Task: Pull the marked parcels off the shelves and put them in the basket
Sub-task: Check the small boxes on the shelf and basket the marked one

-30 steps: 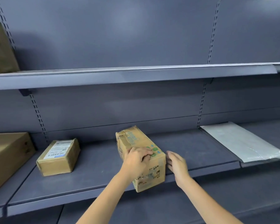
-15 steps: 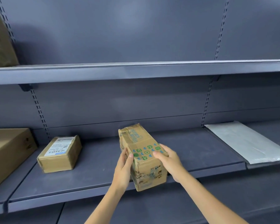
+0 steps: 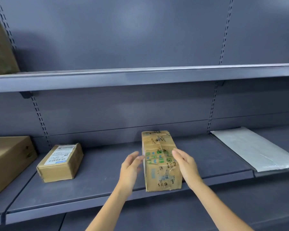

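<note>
While the printed cardboard parcel point(image 3: 160, 161) sits on the lower shelf point(image 3: 97, 177), the left hand point(image 3: 129, 170) hovers beside it, fingers straight, and the right hand point(image 3: 187, 165) lies flat against its right side.

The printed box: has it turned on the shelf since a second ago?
Yes. The printed box has swung to point straight back at the shelf wall, where earlier it sat angled.

Worn cardboard parcel point(image 3: 160, 160) on grey shelf point(image 3: 98, 185), open hands flanking it
</note>
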`<move>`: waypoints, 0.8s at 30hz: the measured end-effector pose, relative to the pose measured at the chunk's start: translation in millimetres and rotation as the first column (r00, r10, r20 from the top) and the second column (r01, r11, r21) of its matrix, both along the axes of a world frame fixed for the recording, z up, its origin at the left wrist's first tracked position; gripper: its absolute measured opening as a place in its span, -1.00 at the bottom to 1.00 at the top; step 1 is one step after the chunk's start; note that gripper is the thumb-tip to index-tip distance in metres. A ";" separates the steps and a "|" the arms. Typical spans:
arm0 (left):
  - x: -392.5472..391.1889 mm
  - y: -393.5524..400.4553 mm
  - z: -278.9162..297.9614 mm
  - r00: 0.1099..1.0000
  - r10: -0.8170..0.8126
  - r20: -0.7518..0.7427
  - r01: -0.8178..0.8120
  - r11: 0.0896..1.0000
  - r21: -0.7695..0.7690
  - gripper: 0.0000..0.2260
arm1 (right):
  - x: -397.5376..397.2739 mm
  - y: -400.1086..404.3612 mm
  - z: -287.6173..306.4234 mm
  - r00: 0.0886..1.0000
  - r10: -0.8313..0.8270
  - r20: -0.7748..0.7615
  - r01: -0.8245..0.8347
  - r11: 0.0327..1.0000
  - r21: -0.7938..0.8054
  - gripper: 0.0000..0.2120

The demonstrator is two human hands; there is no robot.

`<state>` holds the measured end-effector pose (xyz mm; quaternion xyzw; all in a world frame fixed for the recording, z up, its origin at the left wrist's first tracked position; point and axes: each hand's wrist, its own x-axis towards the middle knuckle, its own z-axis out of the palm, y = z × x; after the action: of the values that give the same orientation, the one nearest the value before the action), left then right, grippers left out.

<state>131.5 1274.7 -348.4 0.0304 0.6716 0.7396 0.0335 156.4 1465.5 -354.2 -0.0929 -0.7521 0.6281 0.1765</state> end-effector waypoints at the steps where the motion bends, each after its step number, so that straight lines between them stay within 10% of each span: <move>1: -0.6 3.0 1.8 0.999 -0.033 -0.019 0.032 0.999 -0.033 -0.86 | 1.0 1.4 -0.3 0.997 0.004 0.071 -0.012 0.994 0.109 -0.51; 7: -11.4 18.2 -17.9 0.969 0.024 0.244 0.055 0.948 -0.313 -0.87 | 6.7 -0.8 -0.4 0.995 -0.099 -0.017 0.094 0.852 0.514 -0.37; 11: -6.4 23.6 -21.9 0.944 -0.025 0.329 0.098 0.974 -0.205 -0.79 | 4.3 -16.5 0.0 0.997 0.014 0.074 -0.060 0.743 0.667 -0.30; 19: 6.1 26.3 6.2 0.989 -0.107 0.104 0.114 0.992 -0.059 -0.81 | 8.3 0.4 -16.2 0.981 -0.120 -0.152 0.150 0.969 0.198 -0.65; 24: 1.1 30.2 12.6 0.999 0.007 0.042 -0.006 1.000 -0.029 -0.61 | 19.3 13.2 -36.9 0.997 -0.065 -0.030 0.063 0.995 -0.083 -0.75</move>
<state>132.6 1304.9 -335.8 0.0123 0.6814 0.7304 0.0457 175.7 1478.7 -391.0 -0.1138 -0.7194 0.6539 0.2047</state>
